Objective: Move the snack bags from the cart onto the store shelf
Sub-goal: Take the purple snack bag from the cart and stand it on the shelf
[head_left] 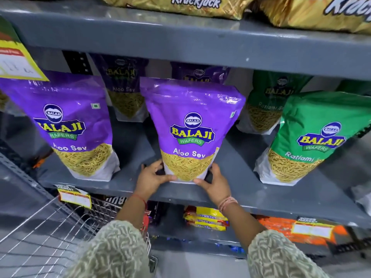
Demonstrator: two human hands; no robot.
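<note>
The purple bag (189, 127) is standing upright at the front edge of the grey shelf (261, 195), base on the shelf board, top leaning slightly back. Both hands are cupping its bottom corners: left hand (153, 178) is curling around the lower left corner with the thumb lying across the front of the base, right hand (215, 182) is wrapping the lower right corner the same way. Fingers half-closed on the bag, not a hard squeeze by the look of it.

Step in hand: placing, final seating and squaring of this bag in its row. Another purple bag (68, 125) is standing to the left, well apart, and a green bag (313, 137) to the right, also with a gap. More bags are sitting behind them in the back row; the one directly behind the held bag is mostly hidden, so I can't tell whether they're touching.

The wire cart (40, 233) is sitting low at the left, just beside the left sleeve. Its contents are out of view, can't say how many bags are left.

Next move probably calls for: letting go with both hands without tipping the bag forward, since the base is right at the lip. Maybe a small push back first. Then reaching down left to the cart for another bag, if any.
</note>
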